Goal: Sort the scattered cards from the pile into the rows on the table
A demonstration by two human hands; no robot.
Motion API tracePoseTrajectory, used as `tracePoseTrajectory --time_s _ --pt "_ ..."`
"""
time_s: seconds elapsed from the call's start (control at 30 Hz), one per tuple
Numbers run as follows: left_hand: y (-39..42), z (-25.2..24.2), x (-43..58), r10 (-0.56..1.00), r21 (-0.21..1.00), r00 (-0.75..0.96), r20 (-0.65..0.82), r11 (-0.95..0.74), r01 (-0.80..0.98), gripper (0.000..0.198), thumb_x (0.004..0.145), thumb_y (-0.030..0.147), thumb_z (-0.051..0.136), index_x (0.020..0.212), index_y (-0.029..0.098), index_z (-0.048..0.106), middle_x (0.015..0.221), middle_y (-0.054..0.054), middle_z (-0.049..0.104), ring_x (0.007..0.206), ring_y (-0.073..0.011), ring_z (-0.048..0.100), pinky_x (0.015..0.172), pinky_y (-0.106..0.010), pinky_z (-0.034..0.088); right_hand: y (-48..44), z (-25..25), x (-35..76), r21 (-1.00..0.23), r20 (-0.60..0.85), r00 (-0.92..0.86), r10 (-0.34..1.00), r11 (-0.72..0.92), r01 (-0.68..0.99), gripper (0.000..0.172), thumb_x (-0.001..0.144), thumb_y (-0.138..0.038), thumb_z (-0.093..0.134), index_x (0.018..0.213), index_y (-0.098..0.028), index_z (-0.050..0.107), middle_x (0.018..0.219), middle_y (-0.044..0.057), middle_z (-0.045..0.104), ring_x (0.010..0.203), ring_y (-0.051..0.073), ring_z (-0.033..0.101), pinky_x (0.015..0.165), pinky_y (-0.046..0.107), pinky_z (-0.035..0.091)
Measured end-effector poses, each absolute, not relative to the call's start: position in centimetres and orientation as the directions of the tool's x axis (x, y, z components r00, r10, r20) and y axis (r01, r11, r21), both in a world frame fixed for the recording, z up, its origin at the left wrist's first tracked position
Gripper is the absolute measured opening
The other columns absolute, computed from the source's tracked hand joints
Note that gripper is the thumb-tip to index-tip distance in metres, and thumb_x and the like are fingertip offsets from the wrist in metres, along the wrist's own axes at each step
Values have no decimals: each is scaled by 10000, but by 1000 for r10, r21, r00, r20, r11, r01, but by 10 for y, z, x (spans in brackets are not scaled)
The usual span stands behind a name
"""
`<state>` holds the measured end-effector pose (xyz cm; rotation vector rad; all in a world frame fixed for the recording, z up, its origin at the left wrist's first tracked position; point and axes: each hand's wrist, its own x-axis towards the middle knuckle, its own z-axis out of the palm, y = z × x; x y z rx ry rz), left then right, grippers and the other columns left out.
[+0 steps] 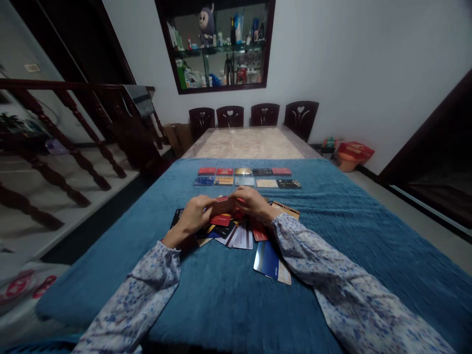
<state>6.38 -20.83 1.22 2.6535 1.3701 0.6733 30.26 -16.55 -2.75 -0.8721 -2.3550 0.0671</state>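
Above a loose heap of cards, my left hand [194, 213] and my right hand [252, 200] come together with fingers bent. Between them is a red card [221, 204], its ends gripped by the fingers of both hands; whether it is one card or several together I cannot tell. Under the hands the heap shows another red card [220, 220], a black card [224, 230] and a silvery card [242, 237] with a dark stripe. A blue card [266, 259] lies nearer me, by my right forearm. Part of a gold card [286, 210] shows beyond my right wrist.
Past my hands, small card stacks lie in two rows, among them a gold stack [243, 172] and a black stack [289, 184]. A blue cloth [350, 255] covers the near part of the stone-topped table [250, 142]. Dark wooden chairs [229, 117] stand at the far end.
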Motion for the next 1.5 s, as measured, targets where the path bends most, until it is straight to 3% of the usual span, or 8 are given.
tracePoseTrajectory --time_s 0.23,0.37,0.53,0.83,1.13,1.5 --pt "-205 9 60 794 300 501 345 -599 742 362 846 129 542 1122 196 766 985 -81 764 886 -208 659 828 -322 516 -166 -29 303 -305 550 -516 657 733 608 237 943 -198 531 1039 -179 747 900 85 684 827 177 588 780 276 448" --pt "-204 6 60 791 259 491 365 -593 762 430 813 101 526 1186 193 721 1027 -84 748 936 -224 652 862 -342 517 -166 -29 306 -332 528 -504 684 712 619 236 945 -221 533 1048 -180 741 910 90 685 843 190 585 781 283 443" --pt "-205 1 64 796 220 481 367 -577 787 365 832 107 508 1149 185 671 978 -80 724 883 -225 638 837 -345 498 -168 -29 307 -352 506 -481 716 680 643 250 950 -219 509 1064 -178 727 912 86 667 829 187 578 780 282 433" --pt "-210 1 69 822 210 448 352 -535 818 295 823 127 507 1084 188 628 911 -66 690 823 -219 624 791 -332 481 -175 -23 302 -237 465 -564 683 709 664 285 882 -158 556 1150 -187 648 1019 87 704 908 214 552 799 302 387" --pt "-205 -5 67 814 253 443 375 -550 796 289 813 115 486 1057 179 627 951 -79 691 842 -217 622 806 -339 492 -186 -15 299 -178 344 -593 728 671 720 481 863 -316 618 1318 -176 548 1197 142 646 1058 275 525 856 360 365" --pt "-202 -8 66 803 274 468 369 -575 771 349 802 155 561 1148 141 604 1064 -112 684 982 -252 620 911 -380 491 -184 -12 298 -138 324 -578 749 642 755 510 853 -337 659 1321 -166 554 1185 156 597 1111 296 487 864 378 387"
